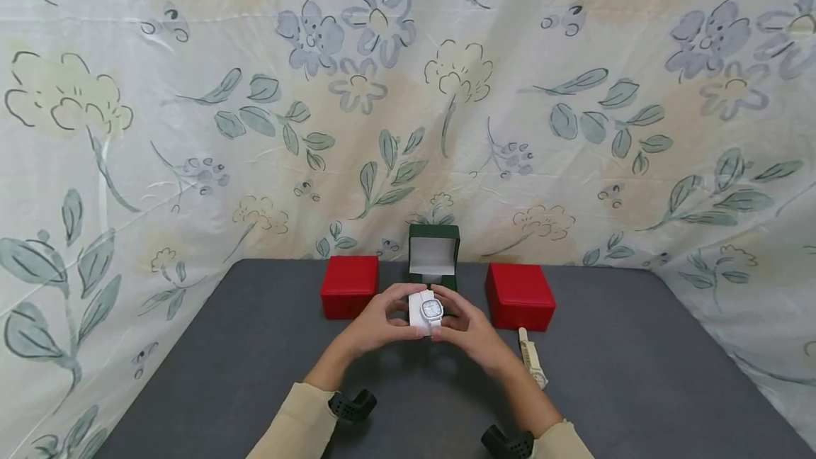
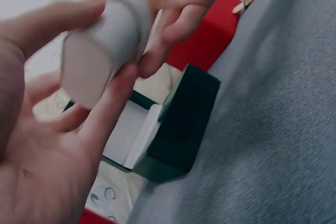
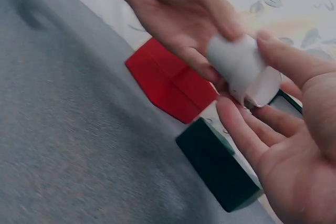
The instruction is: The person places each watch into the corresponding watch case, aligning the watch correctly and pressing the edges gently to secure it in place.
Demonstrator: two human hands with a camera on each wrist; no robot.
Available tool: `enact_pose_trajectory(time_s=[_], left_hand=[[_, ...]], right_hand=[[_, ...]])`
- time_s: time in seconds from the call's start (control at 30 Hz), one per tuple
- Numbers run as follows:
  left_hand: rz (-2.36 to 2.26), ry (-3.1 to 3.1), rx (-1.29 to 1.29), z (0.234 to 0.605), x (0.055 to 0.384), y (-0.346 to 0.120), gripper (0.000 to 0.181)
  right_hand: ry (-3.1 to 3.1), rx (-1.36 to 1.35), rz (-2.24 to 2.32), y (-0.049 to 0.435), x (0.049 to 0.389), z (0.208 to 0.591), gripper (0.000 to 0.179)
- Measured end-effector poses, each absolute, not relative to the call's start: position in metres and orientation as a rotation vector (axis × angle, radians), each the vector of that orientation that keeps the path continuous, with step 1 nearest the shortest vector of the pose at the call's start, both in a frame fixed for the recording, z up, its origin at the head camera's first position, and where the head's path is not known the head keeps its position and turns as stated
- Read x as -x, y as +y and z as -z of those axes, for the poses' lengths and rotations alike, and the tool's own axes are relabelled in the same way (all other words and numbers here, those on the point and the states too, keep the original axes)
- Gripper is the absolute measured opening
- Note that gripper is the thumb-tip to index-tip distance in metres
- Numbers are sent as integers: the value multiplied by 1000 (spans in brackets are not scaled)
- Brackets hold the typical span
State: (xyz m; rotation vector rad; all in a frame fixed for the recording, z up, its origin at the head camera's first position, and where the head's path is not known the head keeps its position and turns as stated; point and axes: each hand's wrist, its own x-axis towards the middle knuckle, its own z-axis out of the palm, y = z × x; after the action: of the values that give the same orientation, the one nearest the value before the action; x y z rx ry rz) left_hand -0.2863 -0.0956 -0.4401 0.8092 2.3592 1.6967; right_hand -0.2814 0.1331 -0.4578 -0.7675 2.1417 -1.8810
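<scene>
A white wristwatch with a square-looking face is wrapped round a white watch cushion. My left hand grips the cushion's left end between thumb and fingers, and my right hand pinches the right end, strap side. In the left wrist view the cushion shows its flat end, blurred. From the right wrist, the cushion spans the gap between both hands. Just behind the hands stands a green watch box, lid raised, with a pale lining; the hands hide its lower front.
Red boxes stand either side of the green one, one at left and one at right, both closed. A cream-strapped watch lies on the dark grey table beside my right forearm. Patterned cloth hangs behind.
</scene>
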Motion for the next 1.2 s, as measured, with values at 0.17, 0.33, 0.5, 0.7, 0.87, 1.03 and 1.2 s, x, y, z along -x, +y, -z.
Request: enact_pose_trajectory(time_s=[0.17, 0.33, 0.5, 0.7, 0.87, 1.03, 1.2], left_hand=[[-1654, 2299, -826, 437, 285, -98, 70], [-1680, 2296, -842, 439, 285, -95, 66], [-1678, 2315, -862, 439, 283, -91, 69], [-1657, 2358, -830, 441, 283, -88, 70], [-1608, 2453, -860, 440, 282, -86, 69], [-1538, 2528, -832, 439, 284, -85, 71], [-1442, 2582, -818, 431, 290, -82, 72]], right_hand=[[2158, 807, 1818, 141, 283, 456, 76], [2183, 814, 1817, 140, 285, 460, 74], [2232, 755, 1821, 138, 285, 461, 74], [2274, 714, 1814, 136, 285, 462, 72], [2320, 682, 1798, 135, 284, 462, 72], [2360, 654, 1774, 133, 286, 462, 74], [2447, 623, 1747, 131, 290, 458, 77]])
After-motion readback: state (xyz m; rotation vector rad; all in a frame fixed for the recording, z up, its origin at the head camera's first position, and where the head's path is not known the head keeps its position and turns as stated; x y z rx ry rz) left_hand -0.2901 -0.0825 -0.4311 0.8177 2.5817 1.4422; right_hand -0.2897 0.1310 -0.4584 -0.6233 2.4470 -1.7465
